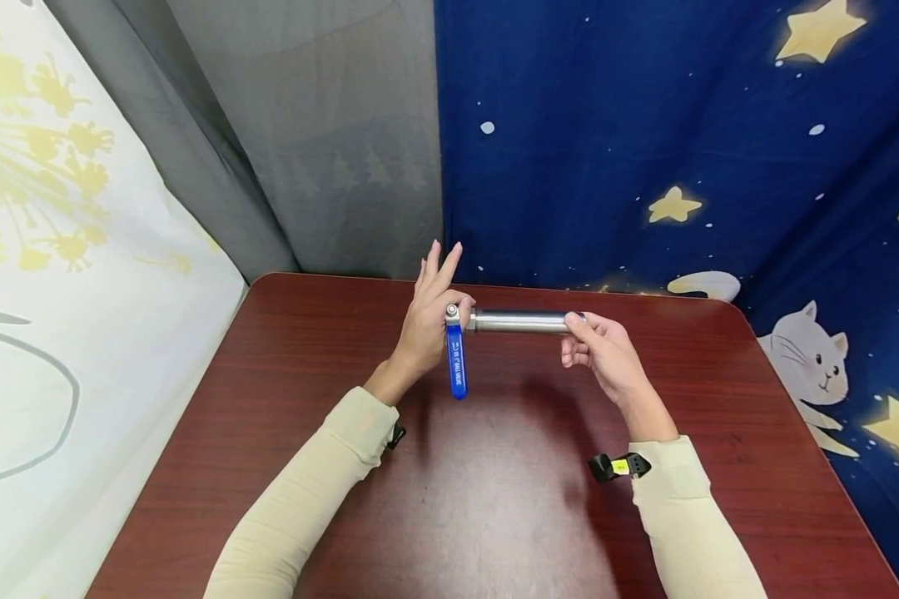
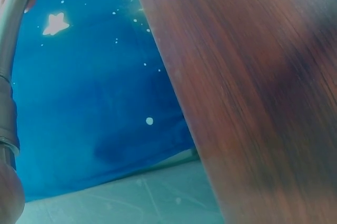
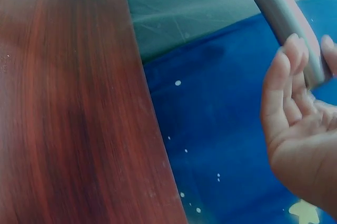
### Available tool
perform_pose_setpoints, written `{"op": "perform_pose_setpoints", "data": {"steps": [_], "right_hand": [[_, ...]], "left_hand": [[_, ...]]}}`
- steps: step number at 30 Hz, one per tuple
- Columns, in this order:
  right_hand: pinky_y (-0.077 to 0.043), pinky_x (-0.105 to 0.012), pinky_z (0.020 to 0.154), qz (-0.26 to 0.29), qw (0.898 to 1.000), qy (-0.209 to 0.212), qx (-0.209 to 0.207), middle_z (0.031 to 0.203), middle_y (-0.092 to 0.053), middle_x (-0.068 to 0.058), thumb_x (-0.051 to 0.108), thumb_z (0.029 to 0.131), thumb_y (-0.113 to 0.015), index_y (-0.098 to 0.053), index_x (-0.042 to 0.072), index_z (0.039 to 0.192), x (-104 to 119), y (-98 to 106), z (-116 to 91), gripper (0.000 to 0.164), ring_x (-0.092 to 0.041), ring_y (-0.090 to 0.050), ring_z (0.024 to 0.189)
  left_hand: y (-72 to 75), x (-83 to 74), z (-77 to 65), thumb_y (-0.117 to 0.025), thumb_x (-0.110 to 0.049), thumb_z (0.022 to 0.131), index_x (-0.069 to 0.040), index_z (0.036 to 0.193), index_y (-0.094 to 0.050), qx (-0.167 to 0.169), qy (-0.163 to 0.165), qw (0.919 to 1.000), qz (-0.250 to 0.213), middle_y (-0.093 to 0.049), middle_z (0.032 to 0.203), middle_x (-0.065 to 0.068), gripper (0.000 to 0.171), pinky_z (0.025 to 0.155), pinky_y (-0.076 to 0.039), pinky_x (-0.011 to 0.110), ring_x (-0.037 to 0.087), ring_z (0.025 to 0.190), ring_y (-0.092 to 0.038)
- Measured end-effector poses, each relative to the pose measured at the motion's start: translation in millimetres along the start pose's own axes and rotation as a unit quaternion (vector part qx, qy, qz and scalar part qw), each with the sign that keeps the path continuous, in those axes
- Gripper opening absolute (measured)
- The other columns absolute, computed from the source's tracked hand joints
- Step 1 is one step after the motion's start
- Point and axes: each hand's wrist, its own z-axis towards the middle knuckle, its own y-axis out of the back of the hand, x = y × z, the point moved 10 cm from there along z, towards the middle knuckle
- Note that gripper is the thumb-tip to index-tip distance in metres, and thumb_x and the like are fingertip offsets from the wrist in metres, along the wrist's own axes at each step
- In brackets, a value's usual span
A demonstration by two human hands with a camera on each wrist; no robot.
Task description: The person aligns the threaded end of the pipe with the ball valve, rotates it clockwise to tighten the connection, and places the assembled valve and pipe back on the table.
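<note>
A ball valve (image 1: 453,314) with a long blue lever handle (image 1: 456,362) is joined to a shiny metal pipe (image 1: 520,322), held level above the table. My left hand (image 1: 422,331) grips the valve body between thumb and index finger, its other fingers stretched upward. The blue lever points toward me. At the pipe's far right end, my right hand (image 1: 610,353) pinches it with the thumb on top. The right wrist view shows the pipe (image 3: 287,16) reaching into the fingers of the right hand (image 3: 300,129). Along the left wrist view's edge, the pipe (image 2: 8,40) runs upright.
Below the hands is a reddish-brown wooden table (image 1: 270,399) with rounded far corners. Behind it hang a grey curtain (image 1: 330,125) and a blue curtain (image 1: 569,166) with stars and a cat. A white patterned cloth (image 1: 120,333) borders the left side.
</note>
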Motion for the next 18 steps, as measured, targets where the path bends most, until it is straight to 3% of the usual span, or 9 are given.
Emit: {"op": "perform_pose_setpoints", "data": {"steps": [4, 9, 15, 18], "right_hand": [[-0.048, -0.027, 0.050, -0.010, 0.999, -0.033, -0.033, 0.057, -0.054, -0.008, 0.032, 0.089, -0.057, -0.057, 0.002, 0.082, -8.2, 6.4, -0.1, 0.030, -0.016, -0.052, 0.049], [-0.049, -0.028, 0.052, -0.011, 0.998, -0.042, -0.045, 0.057, -0.054, -0.008, 0.034, 0.087, -0.058, -0.057, 0.001, 0.085, -10.3, 9.3, -0.8, 0.033, -0.017, -0.053, 0.049], [-0.051, -0.031, 0.056, 0.008, 0.999, -0.037, -0.037, 0.061, -0.058, -0.010, 0.033, 0.088, -0.058, -0.058, 0.001, 0.089, -7.5, 7.2, -0.5, 0.033, -0.018, -0.057, 0.053], [-0.052, -0.033, 0.058, 0.030, 0.999, -0.018, -0.010, 0.068, -0.059, -0.013, 0.028, 0.090, -0.056, -0.057, -0.002, 0.101, -3.7, 2.8, -1.0, 0.031, -0.020, -0.058, 0.058]], "left_hand": [[-2.4, -3.9, 1.3, -0.051, -0.010, 0.084, -0.003, 0.078, -0.064, 0.003, -0.018, 0.9998, 0.009, -0.034, 0.139, 0.022, 0.016, 0.102, -0.010, 0.055, 0.042, 0.131, -0.014], [-3.9, -2.0, 0.8, -0.051, -0.011, 0.084, -0.003, 0.078, -0.064, 0.008, -0.008, 0.9999, 0.004, -0.033, 0.139, 0.022, 0.016, 0.102, -0.010, 0.055, 0.041, 0.132, -0.013], [-4.6, -0.2, 0.1, -0.049, -0.012, 0.085, -0.004, 0.079, -0.064, 0.008, 0.001, 1.0000, 0.000, -0.032, 0.140, 0.021, 0.018, 0.103, -0.010, 0.054, 0.041, 0.132, -0.013], [-4.0, 0.5, -0.1, -0.048, -0.013, 0.085, -0.004, 0.079, -0.064, 0.006, 0.004, 1.0000, 0.000, -0.031, 0.142, 0.018, 0.020, 0.103, -0.010, 0.054, 0.040, 0.132, -0.013]]}}
